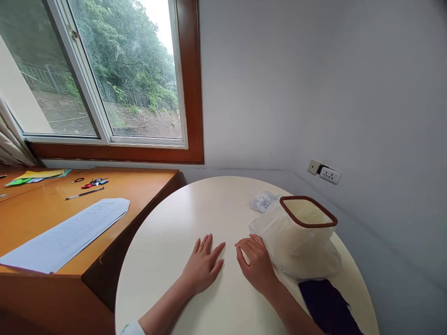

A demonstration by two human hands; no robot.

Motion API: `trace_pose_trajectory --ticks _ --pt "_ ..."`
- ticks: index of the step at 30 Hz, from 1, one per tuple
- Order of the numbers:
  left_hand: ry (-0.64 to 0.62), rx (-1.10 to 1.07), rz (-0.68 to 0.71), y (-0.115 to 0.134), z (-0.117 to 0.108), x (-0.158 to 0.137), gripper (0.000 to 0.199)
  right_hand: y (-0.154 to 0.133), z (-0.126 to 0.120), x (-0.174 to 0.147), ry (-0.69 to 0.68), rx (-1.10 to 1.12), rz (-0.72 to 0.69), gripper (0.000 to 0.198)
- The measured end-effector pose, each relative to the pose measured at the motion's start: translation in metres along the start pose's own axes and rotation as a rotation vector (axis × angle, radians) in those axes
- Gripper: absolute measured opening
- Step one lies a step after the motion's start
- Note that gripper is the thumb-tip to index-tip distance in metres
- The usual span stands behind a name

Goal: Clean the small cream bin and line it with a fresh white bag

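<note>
My left hand (202, 266) lies palm down on the round cream table (167, 260), its fingers spread, holding nothing. To its right, my right hand (256, 265) rests with its fingers bent and together. The thumb tip comes up to the index fingertip, leaving a small gap inside the loop. I see nothing in that pinch. Close beside its fingers sits a container with a brown rounded-square rim (310, 225), wrapped in a translucent plastic bag (296, 251). A dark purple cloth (326, 302) lies partly against the bag, near my right forearm.
A small clear plastic packet (262, 202) lies behind the bagged container. On the wooden desk (146, 184) at left are paper sheets (70, 232), a pen (84, 193), a bunch of keys (97, 182) and coloured papers (37, 176). The wall holds a power socket (330, 175).
</note>
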State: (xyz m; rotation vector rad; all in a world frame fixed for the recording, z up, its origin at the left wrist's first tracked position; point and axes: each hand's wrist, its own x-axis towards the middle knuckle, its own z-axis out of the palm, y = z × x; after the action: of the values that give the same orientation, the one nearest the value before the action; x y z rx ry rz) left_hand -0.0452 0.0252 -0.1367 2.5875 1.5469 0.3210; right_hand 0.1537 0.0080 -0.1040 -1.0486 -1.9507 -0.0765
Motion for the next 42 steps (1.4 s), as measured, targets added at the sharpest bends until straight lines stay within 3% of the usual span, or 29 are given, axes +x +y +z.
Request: trace_pose_trajectory --ticks 6,11,13,16,18,22,31,33,38,42 --pt "-0.002 -0.015 -0.005 0.001 -0.003 -0.001 0.049 0.002 -0.044 0.02 0.288 -0.189 -0.091 0.017" --pt "-0.033 -0.029 -0.019 0.004 -0.009 -0.002 0.05 0.03 -0.087 0.028 0.488 -0.537 0.148 0.025" --pt "-0.035 -0.037 -0.023 0.004 -0.009 -0.002 0.05 0.045 -0.096 0.025 0.471 -0.651 0.241 0.03" --pt "0.002 -0.052 -0.01 0.002 -0.005 -0.002 0.049 0.065 -0.103 0.018 0.311 -0.679 0.282 0.03" --pt "0.03 -0.058 0.002 -0.001 -0.001 -0.001 0.048 0.072 -0.104 0.014 0.232 -0.664 0.297 0.03" --pt "0.074 -0.073 0.015 -0.006 0.007 -0.001 0.047 0.071 -0.104 0.012 0.227 -0.661 0.313 0.029" --pt "0.1 -0.173 0.005 0.0 -0.004 -0.002 0.046 0.027 -0.1 0.015 0.246 -0.444 0.231 0.025" --pt "0.183 -0.269 -0.013 0.004 -0.012 -0.002 0.051 0.012 -0.096 0.019 0.264 -0.382 0.195 0.024" --pt "0.594 -0.487 -0.102 0.018 -0.022 -0.003 0.065 -0.019 -0.073 0.033 0.214 -0.201 0.093 0.012" --pt "0.605 -0.607 -0.042 0.029 -0.019 -0.003 0.09 -0.033 -0.045 0.042 0.125 -0.015 0.041 0.006"
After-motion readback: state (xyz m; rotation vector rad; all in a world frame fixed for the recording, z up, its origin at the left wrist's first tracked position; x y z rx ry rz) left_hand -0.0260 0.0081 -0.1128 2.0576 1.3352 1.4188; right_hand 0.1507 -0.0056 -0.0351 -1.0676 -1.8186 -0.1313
